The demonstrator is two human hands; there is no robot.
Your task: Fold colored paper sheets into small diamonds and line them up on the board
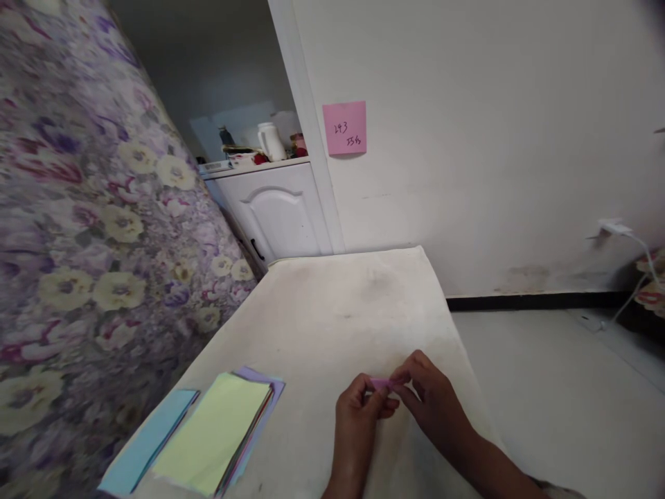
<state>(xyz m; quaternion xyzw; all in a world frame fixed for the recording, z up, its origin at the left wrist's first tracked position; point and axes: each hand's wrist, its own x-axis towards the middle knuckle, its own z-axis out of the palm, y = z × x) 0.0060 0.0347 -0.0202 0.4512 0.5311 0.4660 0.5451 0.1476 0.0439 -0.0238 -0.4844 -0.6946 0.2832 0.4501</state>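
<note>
Between my two hands is a small piece of pink paper (381,382), held just above the pale cloth-covered table (322,312). My left hand (362,405) pinches its near left part between thumb and fingers. From the right, my right hand (423,388) grips the other end with thumb and fingertips. The fingers cover much of the paper, so its full shape is hidden. Left of my hands lies a stack of coloured paper (221,423) with a yellow-green sheet on top. Beside it is a narrower blue stack of paper (153,436).
A floral curtain (119,277) hangs along the left. Behind the table stand a white cabinet (283,215) bearing a white jug (271,142), and a wall with a pink note (345,129). A plugged-in charger (616,227) with a cable is at right.
</note>
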